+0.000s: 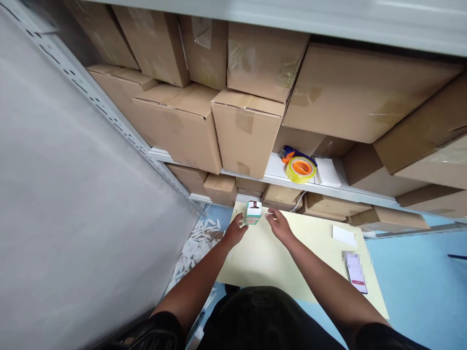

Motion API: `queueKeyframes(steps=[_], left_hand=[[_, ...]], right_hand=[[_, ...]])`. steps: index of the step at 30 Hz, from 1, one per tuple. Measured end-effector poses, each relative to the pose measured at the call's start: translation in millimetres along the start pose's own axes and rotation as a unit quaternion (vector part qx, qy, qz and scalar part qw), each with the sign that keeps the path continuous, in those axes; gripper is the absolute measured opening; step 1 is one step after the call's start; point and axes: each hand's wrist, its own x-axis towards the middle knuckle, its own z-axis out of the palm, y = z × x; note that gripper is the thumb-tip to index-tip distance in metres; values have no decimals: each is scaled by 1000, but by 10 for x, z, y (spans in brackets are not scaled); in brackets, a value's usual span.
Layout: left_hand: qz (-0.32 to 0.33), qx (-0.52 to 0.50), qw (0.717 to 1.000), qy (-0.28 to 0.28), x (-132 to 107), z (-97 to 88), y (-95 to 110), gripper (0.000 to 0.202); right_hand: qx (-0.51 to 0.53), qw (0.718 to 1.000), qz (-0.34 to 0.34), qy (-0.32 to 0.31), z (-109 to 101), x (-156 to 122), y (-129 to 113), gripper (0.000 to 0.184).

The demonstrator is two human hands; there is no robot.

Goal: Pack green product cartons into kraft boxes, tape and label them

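A small white and green box (253,212) stands near the far edge of the pale yellow table (270,262), with a dark mark on its top. To its left is my left hand (236,231), fingers curved and apart; its fingertips are close to the box's side, and I cannot tell whether they touch it. On the other side, my right hand (279,224) is held with thumb and fingers spread, a small gap away from the box. Nothing shows in either hand.
Cardboard boxes (246,129) fill the shelves ahead. A yellow tape roll (301,170) lies on the shelf by a blue and orange tape dispenser (288,154). A phone (355,273) and white paper (343,236) rest at the table's right. Paper strips (189,250) litter the floor left.
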Motion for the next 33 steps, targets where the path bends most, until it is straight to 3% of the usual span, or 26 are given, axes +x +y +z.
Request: queueKeyframes(steps=[2,4,6,8,11,16,18,21,24,29,33], left_hand=[[-8,-10,1000,1,-219,-60,-140,64],[-11,-11,1000,-2,-477,-137,-300,55],[-31,6,999,-17,-732,-207,-452,49],[-52,36,998,-28,-948,-252,-566,45],[-45,85,995,-39,-1163,-263,-626,38],[-23,111,992,-46,-1297,-238,-515,30],[-19,112,993,-41,-1322,-241,-471,28],[-26,116,992,-34,-1367,-245,-457,26],[-31,125,991,-34,-1429,-224,-493,22],[-27,152,987,-40,-1529,-141,-522,18],[-21,165,984,-59,-1526,-120,-457,19]], right_hand=[[-84,987,-125,63,-406,-75,-260,42],[-180,940,-242,158,-831,-1,-562,38],[-267,892,-290,220,-1178,209,-844,40],[-349,865,-276,234,-1381,472,-1056,42],[-424,856,-218,200,-1439,781,-1217,40],[-392,871,-176,239,-1484,1058,-1300,39],[-393,881,-119,234,-1602,1223,-1333,41],[-416,899,-24,139,-1782,1517,-1374,46],[-438,897,-24,59,-1852,1710,-1399,45],[-475,877,-7,65,-1854,1581,-1478,36],[-468,873,-46,127,-1992,1044,-1480,34]])
